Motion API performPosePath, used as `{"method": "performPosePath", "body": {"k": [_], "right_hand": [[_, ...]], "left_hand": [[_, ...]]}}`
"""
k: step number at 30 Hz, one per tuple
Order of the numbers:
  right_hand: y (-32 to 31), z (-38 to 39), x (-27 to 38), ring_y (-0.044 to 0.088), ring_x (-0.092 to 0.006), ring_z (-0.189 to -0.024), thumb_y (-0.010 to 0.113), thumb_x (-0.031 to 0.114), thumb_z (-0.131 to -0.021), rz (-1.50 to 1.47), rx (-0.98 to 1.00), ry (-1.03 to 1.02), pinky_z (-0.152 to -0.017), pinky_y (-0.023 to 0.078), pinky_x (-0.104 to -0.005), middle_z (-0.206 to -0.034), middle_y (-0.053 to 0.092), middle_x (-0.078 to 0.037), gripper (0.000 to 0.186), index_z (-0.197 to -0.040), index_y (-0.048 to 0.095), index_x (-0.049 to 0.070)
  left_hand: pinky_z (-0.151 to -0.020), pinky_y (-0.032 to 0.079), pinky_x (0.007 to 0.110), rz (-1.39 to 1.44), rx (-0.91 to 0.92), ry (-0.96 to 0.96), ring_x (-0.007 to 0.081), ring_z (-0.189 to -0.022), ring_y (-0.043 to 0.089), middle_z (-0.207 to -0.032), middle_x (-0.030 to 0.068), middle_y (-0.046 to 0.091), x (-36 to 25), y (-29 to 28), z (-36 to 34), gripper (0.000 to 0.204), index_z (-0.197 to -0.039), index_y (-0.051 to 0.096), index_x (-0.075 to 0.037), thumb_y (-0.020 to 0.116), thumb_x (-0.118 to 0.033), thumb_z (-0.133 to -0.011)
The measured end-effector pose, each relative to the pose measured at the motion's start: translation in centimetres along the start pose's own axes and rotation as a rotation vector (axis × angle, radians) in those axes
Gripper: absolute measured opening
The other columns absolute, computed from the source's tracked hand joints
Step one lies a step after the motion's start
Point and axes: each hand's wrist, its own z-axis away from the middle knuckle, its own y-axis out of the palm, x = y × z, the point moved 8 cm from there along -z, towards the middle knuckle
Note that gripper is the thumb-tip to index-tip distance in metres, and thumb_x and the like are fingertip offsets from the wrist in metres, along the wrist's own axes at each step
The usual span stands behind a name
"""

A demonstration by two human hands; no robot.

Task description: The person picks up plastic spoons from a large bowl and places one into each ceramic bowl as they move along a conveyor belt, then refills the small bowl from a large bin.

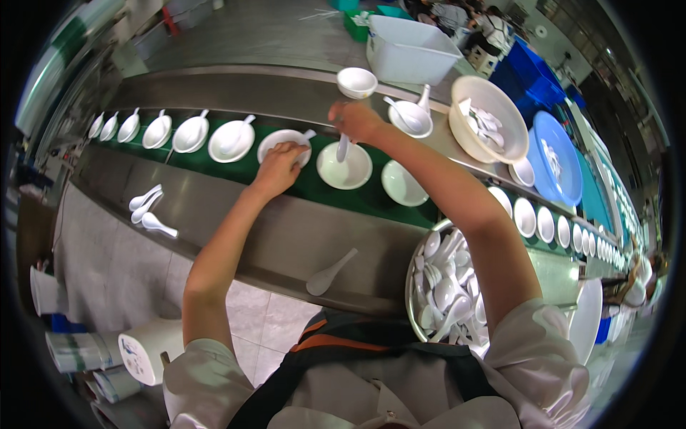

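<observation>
A row of white bowls runs along a green conveyor belt (236, 163). My left hand (281, 170) is over a bowl (270, 141), its fingers curled down inside the rim. A spoon handle (308, 134) sticks out past that bowl's far side; what the fingertips grip is hidden. My right hand (355, 121) is closed on the upper end of a white soup spoon (343, 149), which hangs down into another bowl (346, 171). Right of it a bowl (402, 184) shows no spoon, partly behind my right forearm. Bowls to the left, such as this bowl (231, 141), each hold a spoon.
A round basin of spoons (444, 286) stands near my right side. One spoon (331, 273) and several others (150, 207) lie on the near metal ledge. Beyond the belt are a bowl (356, 83), a cream basin (493, 93), a blue basin (561, 161) and a white tub (411, 50).
</observation>
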Motion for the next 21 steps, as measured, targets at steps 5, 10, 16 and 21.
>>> {"method": "performPosePath", "body": {"k": [5, 10, 16, 21], "right_hand": [[1.9, 2.1, -0.8, 0.062, -0.028, -0.081, 0.053, 0.026, -0.08, 0.23, 0.013, -0.14, -0.068, 0.051, -0.0376, -0.086, 0.064, -0.013, 0.027, -0.101, 0.06, 0.01], [-6.2, 15.1, 1.0, 0.061, -0.0189, -0.059, 0.053, 0.016, -0.078, -0.007, 0.239, 0.056, -0.058, 0.047, -0.0325, -0.056, 0.06, -0.004, 0.016, -0.068, 0.059, 0.005], [-5.5, 28.9, -1.6, 0.062, -0.0281, -0.063, 0.061, 0.038, -0.08, 0.16, 0.27, 0.075, -0.059, 0.048, -0.0349, -0.062, 0.061, -0.011, 0.035, -0.095, 0.059, 0.006], [-5.3, 30.6, -2.5, 0.058, -0.0102, -0.06, 0.065, 0.013, -0.077, -0.329, 0.039, 0.05, -0.055, 0.045, -0.0242, -0.069, 0.061, -0.006, 0.015, -0.09, 0.06, 0.008]], "left_hand": [[-0.089, 0.041, 0.038, -0.166, -0.024, -0.086, 0.0353, -0.1, 0.054, -0.104, 0.0208, 0.058, 5.6, -1.2, -1.3, 0.03, -0.105, 0.057, 0.002, 0.056, -0.007, -0.076], [-0.074, 0.046, 0.038, -0.322, -0.187, 0.059, 0.031, -0.082, 0.058, -0.089, 0.0168, 0.06, -2.7, -4.5, -1.0, 0.03, -0.106, 0.055, -0.001, 0.058, -0.011, -0.078], [-0.062, 0.044, 0.03, 0.537, 0.421, -0.001, 0.015, -0.068, 0.054, -0.074, 0.0067, 0.055, -22.1, 2.3, -0.5, 0.027, -0.099, 0.054, -0.003, 0.063, -0.016, -0.078], [-0.064, 0.042, 0.036, 0.334, 0.396, 0.019, 0.025, -0.073, 0.054, -0.076, 0.0095, 0.053, -25.6, 4.6, -1.2, 0.024, -0.08, 0.051, -0.006, 0.069, -0.014, -0.068]]}}
